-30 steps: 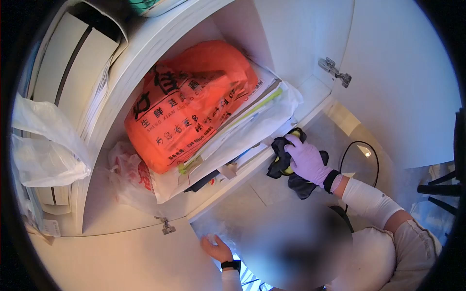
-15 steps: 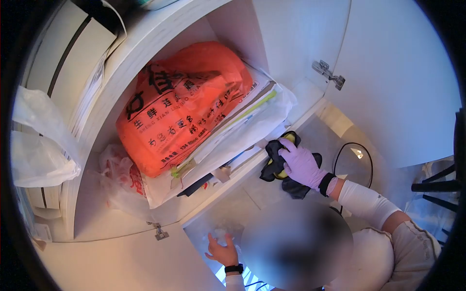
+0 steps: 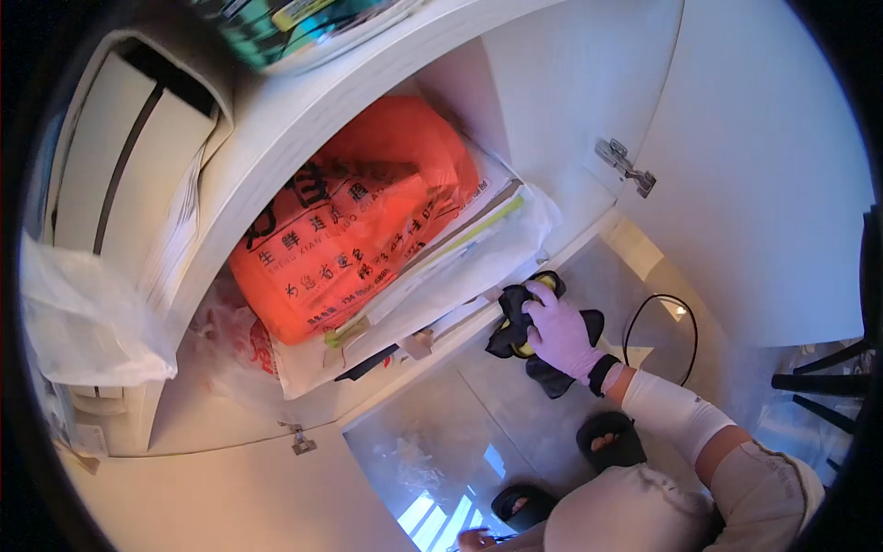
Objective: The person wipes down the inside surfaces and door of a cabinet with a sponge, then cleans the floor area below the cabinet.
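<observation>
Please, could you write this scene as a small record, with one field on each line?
Right hand: purple glove, fingers on the black-and-yellow item; grip or mere touch unclear
Left hand: low at the picture's bottom edge; whether it holds anything is unclear
Item's place: on the tiled floor, by the front edge of the cabinet
Inside cabinet: red bag on a stack of papers; clear plastic bag beside them
Also on floor: black cable, curved in a loop

My right hand (image 3: 557,337) wears a lilac glove (image 3: 568,348) and a black wristband (image 3: 603,374). Past the wristband comes my white arm sleeve (image 3: 674,411).
</observation>
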{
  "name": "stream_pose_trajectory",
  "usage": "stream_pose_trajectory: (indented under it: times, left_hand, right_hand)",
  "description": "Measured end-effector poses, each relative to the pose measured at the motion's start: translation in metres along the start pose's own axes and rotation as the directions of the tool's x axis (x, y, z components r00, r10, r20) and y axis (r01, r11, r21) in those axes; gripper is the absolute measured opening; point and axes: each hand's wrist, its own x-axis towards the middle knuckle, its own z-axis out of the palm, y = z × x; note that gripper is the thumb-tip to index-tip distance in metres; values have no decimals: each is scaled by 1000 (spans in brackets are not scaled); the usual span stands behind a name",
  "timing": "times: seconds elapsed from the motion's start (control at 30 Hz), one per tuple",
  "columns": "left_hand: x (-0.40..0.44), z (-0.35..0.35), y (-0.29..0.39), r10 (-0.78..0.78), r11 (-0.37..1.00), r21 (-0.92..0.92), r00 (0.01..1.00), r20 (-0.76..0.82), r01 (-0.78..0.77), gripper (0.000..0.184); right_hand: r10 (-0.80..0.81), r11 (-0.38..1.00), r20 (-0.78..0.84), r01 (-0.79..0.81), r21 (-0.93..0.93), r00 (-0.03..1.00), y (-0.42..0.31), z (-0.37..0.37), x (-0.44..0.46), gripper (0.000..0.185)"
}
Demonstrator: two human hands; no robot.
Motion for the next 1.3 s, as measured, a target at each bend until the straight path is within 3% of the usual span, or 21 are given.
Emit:
stream_pose_trajectory:
  times: [0.07,0.2,0.43,0.63,0.7,0.87,1.07,1.3]
  left_hand:
    - [-13,2,41,-168,985,45,982,82,165,27]
    - [-5,0,90,-228,973,59,972,50,225,28]
    - [23,-6,145,-202,979,38,979,-29,203,28]
    - [35,-8,166,-178,983,26,982,-62,179,29]
    - [36,-6,169,-170,985,21,983,-67,171,29]
    - [37,-7,182,-150,988,25,985,-83,153,29]
    - [37,-13,193,-132,991,-6,985,-109,132,30]
    - [37,-20,203,-121,992,-49,978,-172,115,31]
  right_hand:
    - [-9,995,-18,10,101,1000,5,-1,2,30]
    - [-36,988,-5,36,153,999,13,-2,5,30]
    - [-98,981,85,82,175,992,25,-14,5,31]
    - [-126,976,40,116,183,991,28,-18,7,31]
    - [-132,978,118,109,179,984,27,-23,9,32]
    - [-185,963,55,170,207,981,34,-19,8,31]
    - [-146,959,167,99,264,975,31,-28,12,31]
    - [-219,931,248,126,342,944,40,-38,31,31]
